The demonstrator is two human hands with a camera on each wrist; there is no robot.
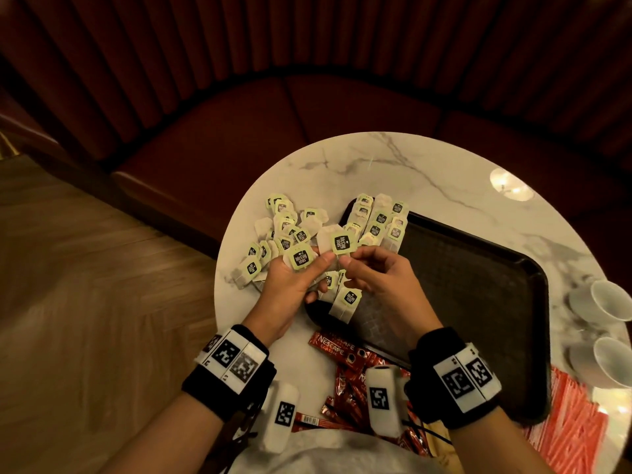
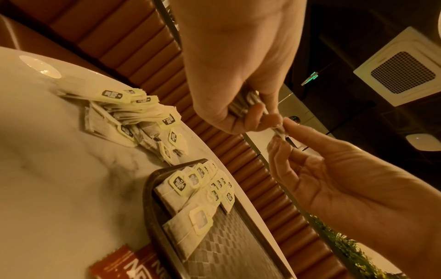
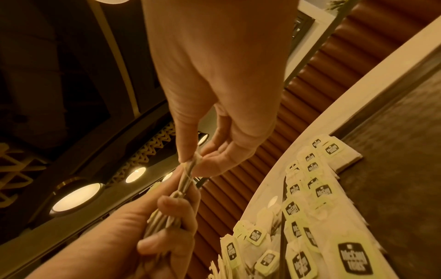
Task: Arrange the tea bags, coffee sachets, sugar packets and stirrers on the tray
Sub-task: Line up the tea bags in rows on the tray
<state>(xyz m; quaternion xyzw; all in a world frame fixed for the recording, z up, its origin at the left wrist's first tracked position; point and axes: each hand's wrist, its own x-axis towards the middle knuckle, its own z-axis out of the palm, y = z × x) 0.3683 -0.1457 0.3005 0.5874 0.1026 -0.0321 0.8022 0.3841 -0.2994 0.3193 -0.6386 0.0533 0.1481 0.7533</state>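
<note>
A small stack of tea bags (image 1: 301, 260) is gripped in the left hand (image 1: 290, 289), above the tray (image 1: 478, 275)'s near-left corner. One bag (image 1: 343, 241) is pinched by the right hand (image 1: 379, 278), apparently at its edge. Light, limp paper: best held by the flat edges.

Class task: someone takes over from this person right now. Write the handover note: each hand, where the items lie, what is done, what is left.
Left hand grips a bunch of tea bags. Right hand pinches one tea bag from that bunch.
Done: rows of tea bags on the tray.
Left: loose tea bag pile on the table, coffee sachets, and the red-striped packets, all still off the tray.
</note>
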